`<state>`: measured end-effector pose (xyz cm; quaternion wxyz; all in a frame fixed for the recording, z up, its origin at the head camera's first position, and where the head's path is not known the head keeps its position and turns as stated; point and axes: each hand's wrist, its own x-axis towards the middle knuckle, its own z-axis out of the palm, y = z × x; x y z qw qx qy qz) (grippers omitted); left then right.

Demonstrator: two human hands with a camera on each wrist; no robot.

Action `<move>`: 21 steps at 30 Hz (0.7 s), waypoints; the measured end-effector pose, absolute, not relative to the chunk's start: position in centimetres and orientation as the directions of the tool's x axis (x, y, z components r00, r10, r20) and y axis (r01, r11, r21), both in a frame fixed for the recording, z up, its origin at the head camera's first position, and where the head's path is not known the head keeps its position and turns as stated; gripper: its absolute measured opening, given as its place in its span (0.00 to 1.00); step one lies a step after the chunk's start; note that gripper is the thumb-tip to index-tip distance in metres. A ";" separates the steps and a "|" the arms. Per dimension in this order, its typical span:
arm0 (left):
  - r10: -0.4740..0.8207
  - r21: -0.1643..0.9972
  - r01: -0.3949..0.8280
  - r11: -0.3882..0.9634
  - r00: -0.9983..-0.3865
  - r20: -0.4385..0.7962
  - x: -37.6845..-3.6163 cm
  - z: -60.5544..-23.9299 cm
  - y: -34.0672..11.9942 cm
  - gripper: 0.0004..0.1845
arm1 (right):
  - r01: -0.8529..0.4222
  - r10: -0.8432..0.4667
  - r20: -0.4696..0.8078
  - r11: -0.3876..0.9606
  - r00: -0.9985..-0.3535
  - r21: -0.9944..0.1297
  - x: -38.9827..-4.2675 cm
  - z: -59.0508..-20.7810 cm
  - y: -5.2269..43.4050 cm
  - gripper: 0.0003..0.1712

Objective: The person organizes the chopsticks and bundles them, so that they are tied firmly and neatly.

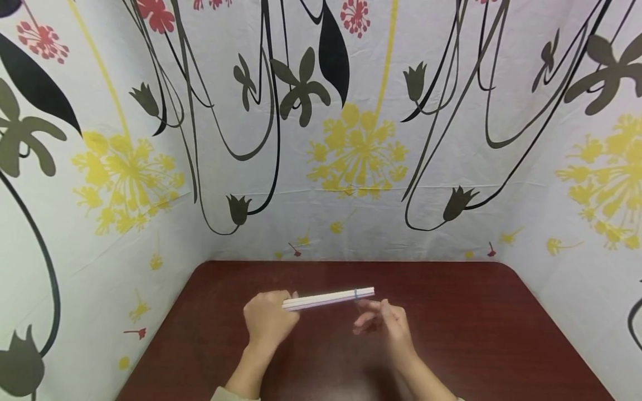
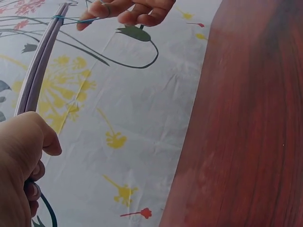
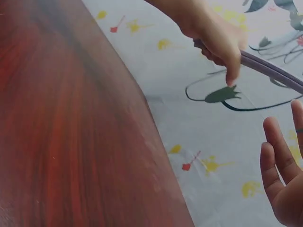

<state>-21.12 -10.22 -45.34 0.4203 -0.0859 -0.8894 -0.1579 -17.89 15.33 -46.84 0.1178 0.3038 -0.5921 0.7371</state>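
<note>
My left hand (image 1: pixel 271 317) grips one end of a bundle of slim, straight, pale sticks (image 1: pixel 326 299), held above the table. They look white in the head view and purplish in the left wrist view; their exact kind is unclear. A thin teal rubber band (image 2: pixel 57 17) circles the bundle near its far end. From there it stretches across to my right hand (image 1: pixel 393 328), where it loops on the fingers. The right wrist view shows part of the band (image 3: pixel 299 131) on one finger, beside other extended fingers (image 3: pixel 279 151). My right thumb is hidden there.
A dark reddish-brown table (image 1: pixel 476 323) lies beneath both hands. White cloth (image 1: pixel 321 223) printed with yellow, red and grey-green flowers rises behind the table and along both sides.
</note>
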 end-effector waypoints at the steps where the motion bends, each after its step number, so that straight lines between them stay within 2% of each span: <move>1: 0.036 0.194 0.300 0.934 -0.619 0.785 -21.1 -45.4 -10.2 0.26 | -0.519 -0.185 0.573 -0.269 -0.799 -0.811 -18.0 -46.8 15.5 0.34; 4: 0.080 0.144 0.330 0.933 -0.580 0.811 -20.9 -45.4 -10.0 0.25 | -0.494 -0.180 0.541 -0.248 -0.821 -0.833 -18.1 -46.6 16.0 0.36; 7: 0.111 0.103 0.343 0.934 -0.551 0.827 -20.9 -45.5 -9.9 0.24 | -0.511 -0.189 0.553 -0.228 -0.811 -0.829 -18.3 -46.5 16.3 0.37; 14: 0.157 0.036 0.362 0.931 -0.488 0.859 -20.5 -45.1 -9.8 0.22 | -0.545 -0.222 0.570 -0.168 -0.791 -0.821 -18.6 -46.3 16.9 0.21; 21: 0.199 -0.015 0.392 0.920 -0.433 0.879 -20.3 -44.9 -9.6 0.20 | -0.566 -0.237 0.573 -0.103 -0.785 -0.818 -18.6 -46.3 16.5 0.11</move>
